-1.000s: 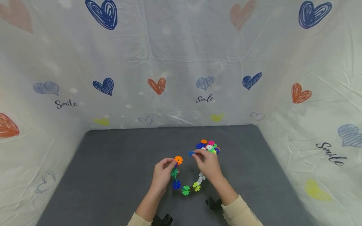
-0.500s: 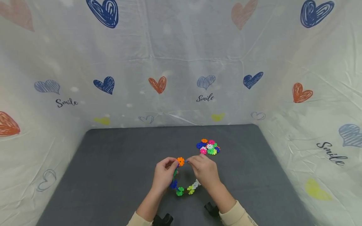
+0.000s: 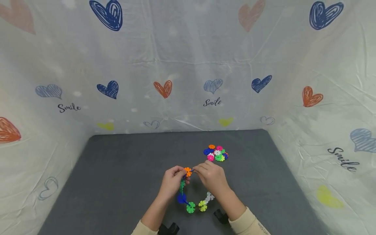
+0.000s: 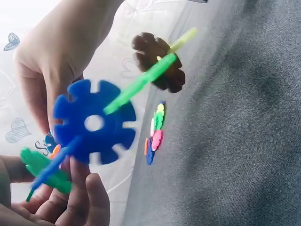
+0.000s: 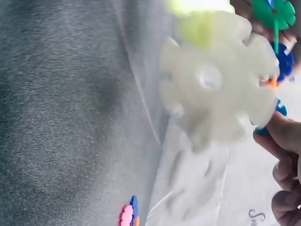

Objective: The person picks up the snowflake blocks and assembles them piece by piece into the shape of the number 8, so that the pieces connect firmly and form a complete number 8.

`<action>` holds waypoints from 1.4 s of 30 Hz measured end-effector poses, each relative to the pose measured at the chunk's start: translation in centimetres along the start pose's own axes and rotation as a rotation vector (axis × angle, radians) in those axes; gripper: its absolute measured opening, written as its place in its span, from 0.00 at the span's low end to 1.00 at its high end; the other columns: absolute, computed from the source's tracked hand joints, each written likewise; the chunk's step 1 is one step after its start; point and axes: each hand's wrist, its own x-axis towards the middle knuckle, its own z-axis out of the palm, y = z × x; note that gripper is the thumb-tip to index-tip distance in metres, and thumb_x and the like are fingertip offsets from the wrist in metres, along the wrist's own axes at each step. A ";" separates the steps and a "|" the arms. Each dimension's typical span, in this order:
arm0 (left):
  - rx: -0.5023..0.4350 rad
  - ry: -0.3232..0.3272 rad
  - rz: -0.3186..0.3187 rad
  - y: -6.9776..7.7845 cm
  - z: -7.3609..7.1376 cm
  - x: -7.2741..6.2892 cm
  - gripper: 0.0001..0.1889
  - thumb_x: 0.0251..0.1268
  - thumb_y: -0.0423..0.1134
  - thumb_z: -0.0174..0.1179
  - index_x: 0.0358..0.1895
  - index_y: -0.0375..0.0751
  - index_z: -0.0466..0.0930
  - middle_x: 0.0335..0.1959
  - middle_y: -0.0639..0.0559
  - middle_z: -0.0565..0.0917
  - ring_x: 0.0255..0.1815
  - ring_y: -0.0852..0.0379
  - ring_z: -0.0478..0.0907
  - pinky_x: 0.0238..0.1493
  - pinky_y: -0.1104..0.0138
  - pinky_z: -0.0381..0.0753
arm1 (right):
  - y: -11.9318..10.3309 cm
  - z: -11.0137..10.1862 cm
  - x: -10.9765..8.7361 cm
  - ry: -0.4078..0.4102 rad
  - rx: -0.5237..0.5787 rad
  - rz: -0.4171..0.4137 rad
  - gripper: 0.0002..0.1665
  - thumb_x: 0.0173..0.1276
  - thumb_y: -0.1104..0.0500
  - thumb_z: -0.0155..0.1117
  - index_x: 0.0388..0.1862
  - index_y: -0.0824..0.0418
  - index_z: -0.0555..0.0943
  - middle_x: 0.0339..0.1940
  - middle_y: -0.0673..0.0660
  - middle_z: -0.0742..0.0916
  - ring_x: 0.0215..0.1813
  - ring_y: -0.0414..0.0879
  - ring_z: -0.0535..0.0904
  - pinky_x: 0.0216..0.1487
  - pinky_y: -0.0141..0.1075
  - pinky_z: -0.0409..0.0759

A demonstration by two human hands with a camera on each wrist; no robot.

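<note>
My left hand (image 3: 170,182) pinches an orange flower-shaped disc (image 3: 188,172) at one end of a linked chain of notched plastic discs. My right hand (image 3: 213,178) pinches a blue disc (image 5: 281,108), seen edge-on in the head view, right at the orange disc's right edge. The chain hangs in a curve between the hands: a green disc (image 3: 182,185), a dark blue disc (image 4: 73,107), another green disc (image 3: 191,207), a brown disc (image 4: 162,77), a yellow disc (image 3: 202,205) and white discs (image 5: 240,80). Fingers hide much of the orange and held blue discs.
Behind the right hand, a small pile of loose coloured discs (image 3: 218,153) lies on the dark grey table (image 3: 126,163). Black wrist mounts (image 3: 221,216) sit below the forearms. A heart-printed curtain (image 3: 182,71) encloses the back and sides.
The right hand has moved left and slightly down, bringing the blue disc from apart to the orange disc's edge. The hanging chain has swung and now sits a little lower.
</note>
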 end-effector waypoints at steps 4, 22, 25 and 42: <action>0.027 -0.030 0.011 -0.4 0.0 0.0 0.16 0.76 0.43 0.58 0.39 0.30 0.84 0.32 0.36 0.88 0.32 0.42 0.86 0.37 0.63 0.86 | 0.8 -0.2 -0.2 -0.079 0.137 0.074 0.13 0.53 0.61 0.82 0.39 0.56 0.91 0.32 0.48 0.91 0.30 0.38 0.82 0.30 0.28 0.80; -0.166 -0.023 -0.106 -1.2 -1.9 0.3 0.17 0.80 0.42 0.52 0.51 0.28 0.79 0.37 0.43 0.88 0.38 0.45 0.87 0.48 0.57 0.86 | 10.8 2.6 -5.7 -0.357 -0.019 0.850 0.27 0.64 0.54 0.75 0.61 0.60 0.83 0.48 0.66 0.79 0.51 0.61 0.77 0.50 0.55 0.80; -0.167 -0.027 -0.100 -1.2 -1.9 0.3 0.17 0.80 0.42 0.52 0.52 0.28 0.79 0.37 0.44 0.88 0.38 0.46 0.87 0.48 0.57 0.86 | 10.9 2.6 -5.7 -0.378 -0.034 0.864 0.25 0.65 0.54 0.74 0.59 0.60 0.85 0.47 0.65 0.79 0.49 0.59 0.78 0.49 0.54 0.80; -0.186 -0.003 -0.098 -0.9 -1.6 0.6 0.16 0.79 0.42 0.53 0.51 0.29 0.80 0.37 0.43 0.88 0.37 0.44 0.86 0.48 0.54 0.86 | 6.9 -1.9 -2.5 -0.112 0.418 1.006 0.10 0.64 0.57 0.75 0.40 0.61 0.87 0.29 0.57 0.91 0.32 0.51 0.86 0.31 0.33 0.77</action>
